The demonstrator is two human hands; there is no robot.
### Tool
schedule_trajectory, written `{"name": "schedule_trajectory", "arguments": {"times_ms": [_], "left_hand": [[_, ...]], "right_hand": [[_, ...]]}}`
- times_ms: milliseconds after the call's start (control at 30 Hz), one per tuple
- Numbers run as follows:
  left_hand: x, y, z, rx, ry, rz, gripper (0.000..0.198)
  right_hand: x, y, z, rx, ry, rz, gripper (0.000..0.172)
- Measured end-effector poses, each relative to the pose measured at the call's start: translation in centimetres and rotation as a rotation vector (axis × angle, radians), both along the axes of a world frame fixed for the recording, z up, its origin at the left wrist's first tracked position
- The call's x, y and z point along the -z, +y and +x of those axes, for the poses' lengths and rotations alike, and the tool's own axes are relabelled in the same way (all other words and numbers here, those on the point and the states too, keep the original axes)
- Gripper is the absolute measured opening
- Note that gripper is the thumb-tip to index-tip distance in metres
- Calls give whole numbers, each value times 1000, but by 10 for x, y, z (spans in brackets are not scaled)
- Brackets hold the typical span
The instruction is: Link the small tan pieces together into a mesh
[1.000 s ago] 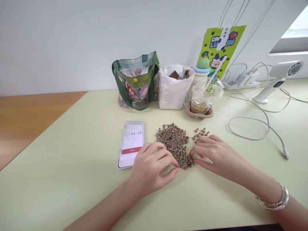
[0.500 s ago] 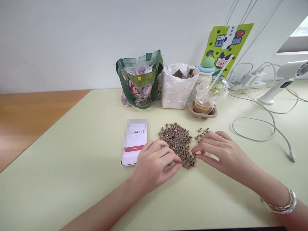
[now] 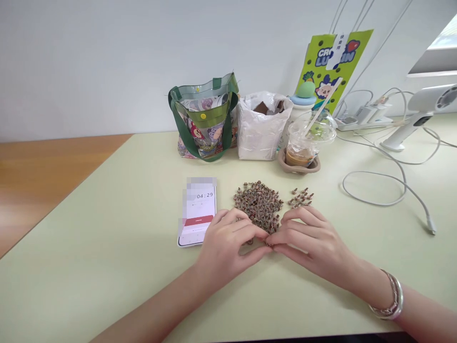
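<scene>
A heap of small metal screws (image 3: 257, 202) lies on the pale table, with coppery and greenish parts. My left hand (image 3: 226, 243) reaches over the heap's near left side, thumb and forefinger closed in a pinch. From the right, my right hand (image 3: 317, 245) meets it, its thumb and forefinger pinched too. Where the fingertips come together, a small screw (image 3: 269, 242) shows partly between them; the fingers cover most of it. Beyond my right hand sits a smaller group of several screws (image 3: 300, 196), apart from the heap.
Left of the heap lies a phone (image 3: 198, 221) showing a timer. Behind stand a clear green-trimmed bag (image 3: 210, 119), a white plastic bag (image 3: 262, 136) and a drink cup (image 3: 299, 155) in a cardboard holder. A white cable (image 3: 402, 176) loops at right near a small fan (image 3: 424, 112).
My right hand has moved left from the heap's right edge to meet my left fingertips. More of the smaller screw group shows now. My left hand has stayed nearly in place.
</scene>
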State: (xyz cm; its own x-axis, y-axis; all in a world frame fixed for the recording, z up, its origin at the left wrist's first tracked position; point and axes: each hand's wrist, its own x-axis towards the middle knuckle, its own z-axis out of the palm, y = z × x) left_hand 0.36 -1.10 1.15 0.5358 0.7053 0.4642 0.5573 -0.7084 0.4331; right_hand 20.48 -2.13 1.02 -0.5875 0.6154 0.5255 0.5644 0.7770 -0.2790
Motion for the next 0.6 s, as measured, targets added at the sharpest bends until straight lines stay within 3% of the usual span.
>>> {"name": "schedule_trajectory", "arguments": {"times_ms": [100, 333, 600], "left_hand": [[-1, 0, 0, -16, -38, 22, 8], [-4, 0, 0, -10, -114, 126, 3], [-3, 0, 0, -15, -119, 213, 6]], "right_hand": [[-1, 0, 0, 31, 78, -91, 11], [-5, -2, -4, 16, 209, -479, 12], [-6, -4, -9, 3, 252, -613, 8]]}}
